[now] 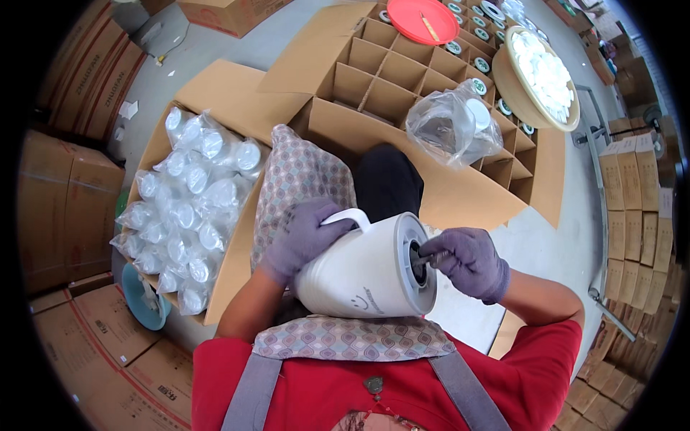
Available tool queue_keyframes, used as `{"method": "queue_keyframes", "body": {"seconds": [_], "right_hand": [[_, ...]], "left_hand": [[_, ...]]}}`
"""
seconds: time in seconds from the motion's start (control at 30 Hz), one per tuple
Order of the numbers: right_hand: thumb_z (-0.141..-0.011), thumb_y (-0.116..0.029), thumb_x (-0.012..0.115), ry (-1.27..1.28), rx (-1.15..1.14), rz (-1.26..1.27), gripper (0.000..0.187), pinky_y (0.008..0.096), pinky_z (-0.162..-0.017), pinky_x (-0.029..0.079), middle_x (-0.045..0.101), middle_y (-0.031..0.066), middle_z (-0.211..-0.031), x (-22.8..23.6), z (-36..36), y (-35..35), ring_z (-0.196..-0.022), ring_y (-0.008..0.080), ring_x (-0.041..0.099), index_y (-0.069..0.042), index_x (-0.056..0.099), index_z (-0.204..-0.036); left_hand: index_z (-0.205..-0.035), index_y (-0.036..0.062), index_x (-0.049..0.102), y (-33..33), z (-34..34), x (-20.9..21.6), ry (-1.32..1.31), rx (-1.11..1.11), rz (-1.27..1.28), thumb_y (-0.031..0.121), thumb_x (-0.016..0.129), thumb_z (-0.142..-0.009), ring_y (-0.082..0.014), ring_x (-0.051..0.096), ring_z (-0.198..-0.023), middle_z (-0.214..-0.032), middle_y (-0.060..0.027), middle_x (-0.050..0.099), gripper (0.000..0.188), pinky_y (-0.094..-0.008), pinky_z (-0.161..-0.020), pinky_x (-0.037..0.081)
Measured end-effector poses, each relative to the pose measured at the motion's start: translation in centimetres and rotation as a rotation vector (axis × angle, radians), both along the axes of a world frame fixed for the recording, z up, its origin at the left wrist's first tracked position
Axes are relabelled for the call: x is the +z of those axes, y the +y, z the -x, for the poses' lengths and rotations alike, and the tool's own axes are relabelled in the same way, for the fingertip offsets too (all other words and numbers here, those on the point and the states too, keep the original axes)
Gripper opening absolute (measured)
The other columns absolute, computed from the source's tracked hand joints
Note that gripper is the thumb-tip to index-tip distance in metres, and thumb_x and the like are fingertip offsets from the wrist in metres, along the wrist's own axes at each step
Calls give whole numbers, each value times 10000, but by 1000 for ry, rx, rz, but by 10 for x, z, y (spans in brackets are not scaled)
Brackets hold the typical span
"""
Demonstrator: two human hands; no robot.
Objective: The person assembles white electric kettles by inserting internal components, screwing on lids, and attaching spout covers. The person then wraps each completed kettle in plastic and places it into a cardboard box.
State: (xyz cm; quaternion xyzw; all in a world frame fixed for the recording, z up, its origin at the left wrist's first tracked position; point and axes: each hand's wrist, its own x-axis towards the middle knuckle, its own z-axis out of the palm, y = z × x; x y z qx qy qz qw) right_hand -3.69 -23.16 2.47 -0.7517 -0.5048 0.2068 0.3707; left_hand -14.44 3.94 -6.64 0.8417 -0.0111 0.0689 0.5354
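A white jug (345,280) with a loop handle lies on its side across my lap, its round end turned to the right. My left hand (305,233), in a grey-purple glove, is closed at the handle, thumb over it. The round end has a grey rim and a dark opening (415,260) in its middle. My right hand (471,264), gloved alike, has its fingers pinched together at that opening. Whatever those fingertips hold is hidden in the dark hole. A patterned apron (298,176) covers my lap under the jug.
On the left, a carton (237,86) holds several clear-wrapped pieces. Ahead stands a divided carton (381,68), with a plastic bag (438,133), a red lid (406,18) and a tan basin (514,90) of white parts on it. Stacked boxes (629,208) line the right; a blue basin (136,302) sits lower left.
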Motion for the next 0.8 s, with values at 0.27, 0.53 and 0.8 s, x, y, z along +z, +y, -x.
{"method": "queue_keyframes", "body": {"seconds": [0.27,0.53,0.8], "right_hand": [[-868,-45,634,364,-325,45,150,268,-678,526,699,63,-814,-8,19,3,-715,111,636,-13,694,-1001],[-892,-127,660,639,-422,117,206,292,-770,541,721,85,-939,-25,3,4,-847,155,689,-36,696,-1073],[-911,-105,642,670,-675,-64,142,258,-587,478,648,3,-768,-28,-188,86,-634,87,559,-19,686,-1015]], "left_hand": [[-904,33,684,-7,22,26,62,126,-134,203,680,-836,-319,642,-788,-828,-144,652,184,-393,-708,492],[-930,40,696,-4,14,13,261,136,-56,235,682,-831,-345,651,-785,-847,-169,659,219,-409,-703,503],[-1008,12,697,55,-24,-9,430,503,721,315,636,-948,-103,633,-722,-801,-4,682,315,-255,-668,512]]}}
